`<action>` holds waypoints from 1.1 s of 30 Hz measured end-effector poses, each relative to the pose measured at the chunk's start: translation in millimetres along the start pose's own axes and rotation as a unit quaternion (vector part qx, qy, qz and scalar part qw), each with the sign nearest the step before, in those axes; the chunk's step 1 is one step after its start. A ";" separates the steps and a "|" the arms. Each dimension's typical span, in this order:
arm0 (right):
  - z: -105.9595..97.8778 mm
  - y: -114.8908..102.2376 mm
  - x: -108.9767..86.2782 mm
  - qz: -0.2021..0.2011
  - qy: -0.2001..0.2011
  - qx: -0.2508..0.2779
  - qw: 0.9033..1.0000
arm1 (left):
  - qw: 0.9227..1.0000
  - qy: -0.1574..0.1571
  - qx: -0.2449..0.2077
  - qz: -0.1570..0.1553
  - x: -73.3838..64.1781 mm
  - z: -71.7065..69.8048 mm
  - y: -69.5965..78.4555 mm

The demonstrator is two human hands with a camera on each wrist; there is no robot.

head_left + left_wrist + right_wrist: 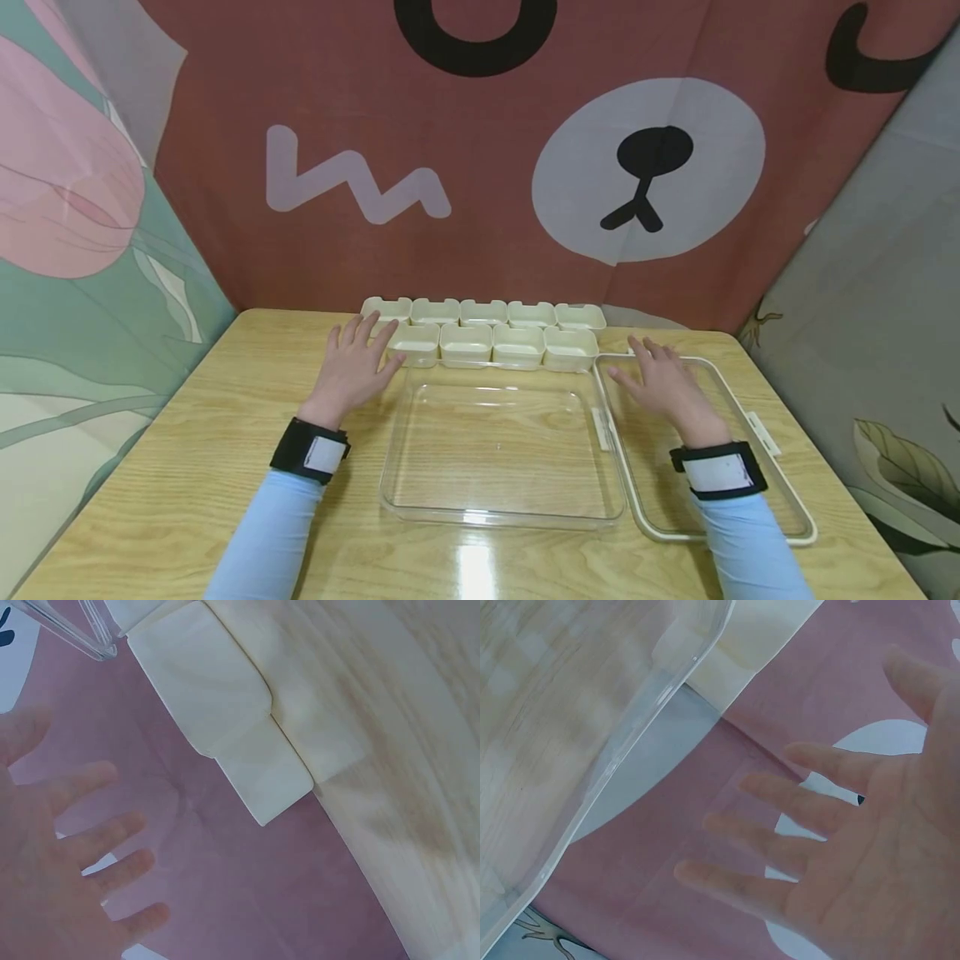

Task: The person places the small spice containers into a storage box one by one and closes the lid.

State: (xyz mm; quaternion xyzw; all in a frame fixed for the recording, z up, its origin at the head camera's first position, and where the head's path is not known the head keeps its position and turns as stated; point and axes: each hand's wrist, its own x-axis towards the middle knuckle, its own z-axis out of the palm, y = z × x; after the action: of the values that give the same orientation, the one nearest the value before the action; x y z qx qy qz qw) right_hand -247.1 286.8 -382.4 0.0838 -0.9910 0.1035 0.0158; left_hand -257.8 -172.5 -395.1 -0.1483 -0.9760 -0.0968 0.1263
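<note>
The background is a reddish-brown cloth with a printed bear face, standing behind a light wood-grain table; on the table's middle sits a clear, shallow rectangular plastic container; directly behind it stand cream rounded-square plastic cups in two rows, five in the back row and four in the front row; a flat clear plastic lid with a cream rim and pale side clips lies just beside the container, on its right.

The left hand is held near the left end of the cup rows, fingers straight and spread, gripping nothing; the left wrist view shows its fingers apart from the cups; the right hand is over the lid's far part, fingers likewise extended, palm unoccupied; contact with the lid cannot be determined.
</note>
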 end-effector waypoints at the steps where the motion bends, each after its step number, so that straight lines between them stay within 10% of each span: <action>1: -0.1 -0.8 -0.9 -0.008 0.002 0.003 1.000 | 1.000 0.006 0.001 0.003 0.4 0.1 0.1; 17: 3.3 -13.9 -26.2 -0.055 0.043 -0.006 0.998 | 0.982 0.164 -0.019 0.096 4.6 6.7 -0.6; 23: 4.2 -28.7 -32.9 -0.072 0.039 0.035 0.996 | 0.979 0.173 -0.031 0.103 3.4 4.7 -2.2; 33: 0.6 -56.1 -48.3 0.019 -0.051 0.161 0.985 | 0.978 0.173 -0.026 0.109 -1.5 3.9 -12.0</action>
State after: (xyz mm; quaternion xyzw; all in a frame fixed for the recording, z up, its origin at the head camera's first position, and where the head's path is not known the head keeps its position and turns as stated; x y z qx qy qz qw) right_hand -190.0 240.4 -374.0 0.0718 -0.9623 0.2575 -0.0503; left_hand -261.0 -183.3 -401.0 -0.2379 -0.9144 -0.1326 0.2995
